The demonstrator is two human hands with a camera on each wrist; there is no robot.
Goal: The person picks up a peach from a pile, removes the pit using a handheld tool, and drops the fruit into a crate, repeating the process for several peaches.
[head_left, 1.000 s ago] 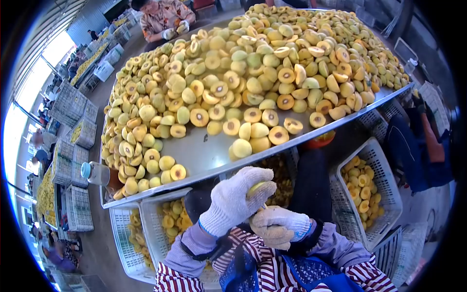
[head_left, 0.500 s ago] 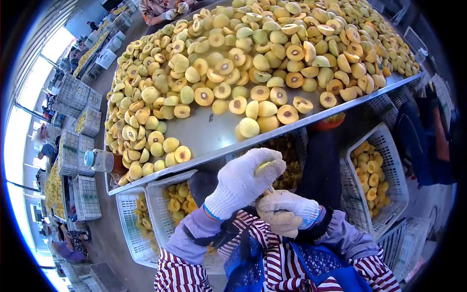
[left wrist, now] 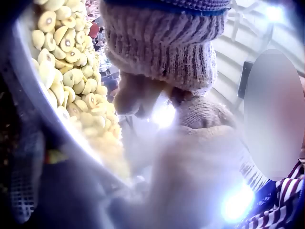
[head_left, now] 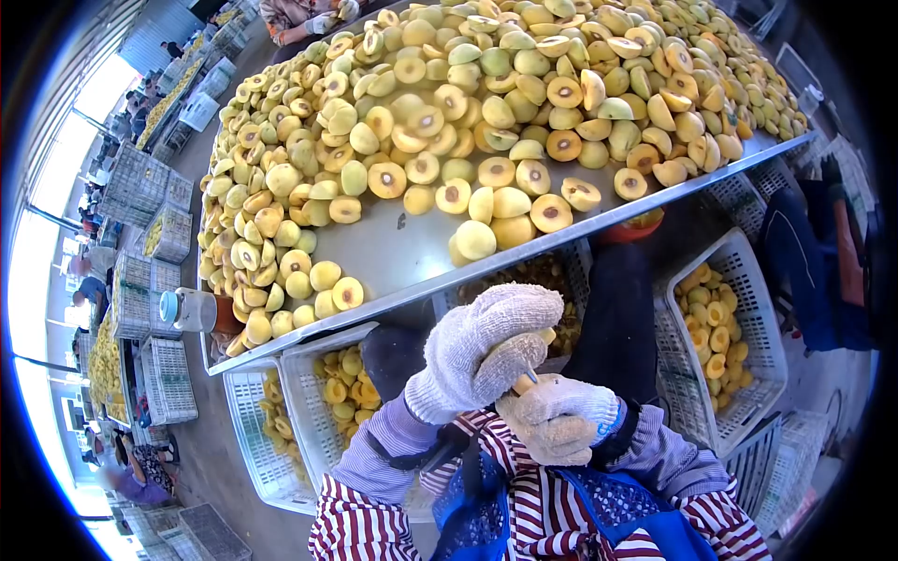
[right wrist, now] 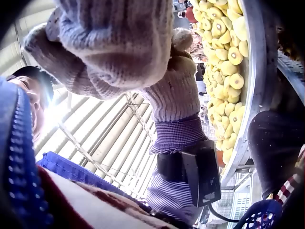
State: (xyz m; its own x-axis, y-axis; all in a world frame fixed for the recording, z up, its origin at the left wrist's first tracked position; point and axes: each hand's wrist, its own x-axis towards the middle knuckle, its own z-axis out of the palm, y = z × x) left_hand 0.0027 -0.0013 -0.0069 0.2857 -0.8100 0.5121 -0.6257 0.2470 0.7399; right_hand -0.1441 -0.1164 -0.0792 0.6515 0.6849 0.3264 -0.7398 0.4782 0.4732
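In the head view my gloved left hand (head_left: 491, 346) is curled around a halved yellow peach (head_left: 546, 334), of which only a sliver shows past the fingers. Right below it my gloved right hand (head_left: 561, 418) grips a small pitting tool (head_left: 525, 382) with a tan shaft and a dark tip, pointing up at the left hand. The fingers hide where tool and fruit meet. In the right wrist view the right glove (right wrist: 119, 47) fills the top, with the left cuff (right wrist: 174, 98) behind it. Blur covers much of the left wrist view.
A metal table (head_left: 374, 257) heaped with halved peaches (head_left: 421, 122) stands in front. Crates of fruit stand at left (head_left: 290, 393) and right (head_left: 739, 318) below its edge. A bottle (head_left: 192, 309) sits at its left corner. Another person's gloved hand (head_left: 323, 22) is across the table.
My left hand has turned over the peach half, so less of the fruit shows. The right hand stays just below, holding the tool. The head view has shifted slightly.
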